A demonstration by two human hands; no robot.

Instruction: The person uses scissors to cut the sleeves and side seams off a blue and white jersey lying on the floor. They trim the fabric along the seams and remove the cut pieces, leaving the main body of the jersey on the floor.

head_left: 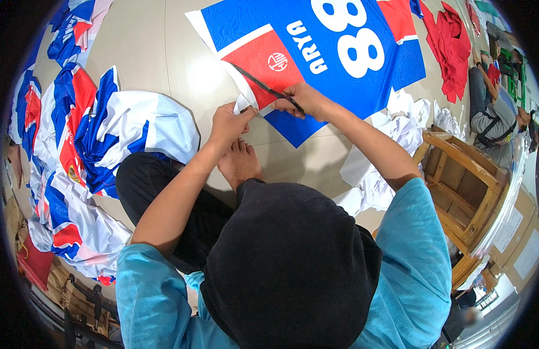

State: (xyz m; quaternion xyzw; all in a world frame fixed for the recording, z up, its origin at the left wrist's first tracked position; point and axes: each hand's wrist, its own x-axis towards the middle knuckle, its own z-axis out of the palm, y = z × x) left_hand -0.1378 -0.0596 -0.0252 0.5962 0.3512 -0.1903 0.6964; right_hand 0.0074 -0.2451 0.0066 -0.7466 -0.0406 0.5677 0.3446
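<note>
A blue, red and white printed jersey panel (333, 96) lies on the floor in front of me, with large white figures and lettering on it. My right hand (307, 102) is wrapped round the handles of dark scissors (259, 82). Their blades lie along the panel's red part by its left white edge and point up and left. My left hand (227, 123) pinches a lifted white edge (244, 103) of the fabric, just below the blades. Beneath that hand is my bare foot (240, 160).
Heaped blue, red and white fabric pieces (77, 128) cover the floor at left. White scraps (374, 166) lie to the right beside a wooden stool-like frame (464, 174). Red cloth (449, 49) lies at the far right, near another person (496, 116) sitting on the floor.
</note>
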